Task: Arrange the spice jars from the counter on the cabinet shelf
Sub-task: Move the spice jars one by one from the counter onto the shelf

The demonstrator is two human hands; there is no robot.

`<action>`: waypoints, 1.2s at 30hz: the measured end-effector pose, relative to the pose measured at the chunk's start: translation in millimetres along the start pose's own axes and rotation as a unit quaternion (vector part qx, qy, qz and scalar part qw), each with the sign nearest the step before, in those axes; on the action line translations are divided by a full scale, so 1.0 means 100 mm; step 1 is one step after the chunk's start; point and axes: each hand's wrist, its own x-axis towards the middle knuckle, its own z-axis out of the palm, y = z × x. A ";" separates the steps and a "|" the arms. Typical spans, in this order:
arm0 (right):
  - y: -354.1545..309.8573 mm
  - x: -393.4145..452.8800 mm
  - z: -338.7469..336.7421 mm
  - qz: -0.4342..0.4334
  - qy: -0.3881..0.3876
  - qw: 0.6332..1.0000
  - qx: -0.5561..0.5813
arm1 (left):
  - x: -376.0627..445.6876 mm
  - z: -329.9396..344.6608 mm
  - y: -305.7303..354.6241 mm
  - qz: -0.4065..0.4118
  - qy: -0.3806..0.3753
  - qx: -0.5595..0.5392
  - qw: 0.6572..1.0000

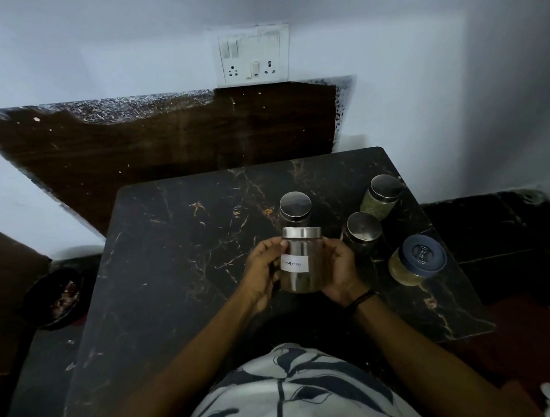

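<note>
Patterned shirt nearest. Left hand, right hand grip labelled jar between them. Four jars right of and beyond hands on counter; none shelved yet, cabinet unseen.

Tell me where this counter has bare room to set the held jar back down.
The left half of the counter, from its left edge to the left hand, is bare, as is the back strip behind the jars. The right side is crowded: three steel-lidded jars and the blue-lidded jar stand close together.
</note>
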 end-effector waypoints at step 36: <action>-2.48 -0.22 2.96 -0.451 -0.151 0.872 -0.115 | -0.11 1.03 3.58 0.484 0.052 0.066 0.871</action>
